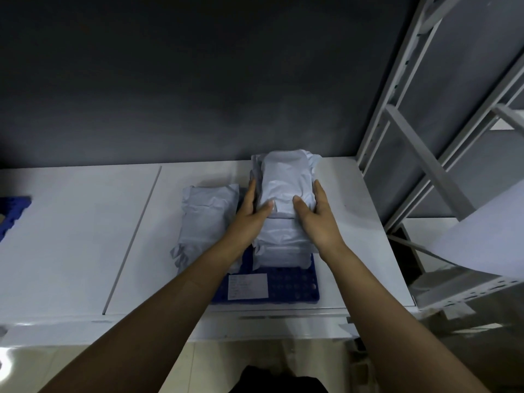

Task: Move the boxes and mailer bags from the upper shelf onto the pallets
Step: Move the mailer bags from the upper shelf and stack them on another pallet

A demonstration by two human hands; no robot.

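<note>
- Here, both hands clasp the top bag [286, 182]. The left hand [252, 211] is on its left side and the right hand [314, 214] on its right, with thumbs on top and fingers down the sides.
- That bag sits on a tall, narrow stack of grey bags [280, 245] on a blue pallet [286, 287], which lies on the white surface [71, 236].
- The plastic looks slick, so a bag released off-centre could slide off or tip the stack.
- A lower pile of bags [207, 219] lies just left, under the left forearm. It is unclear whether the pile rests fully on the pallet, and a nudge might push it off.
- A metal shelf frame [425, 165] stands near on the right, where a swinging elbow could catch.
</note>
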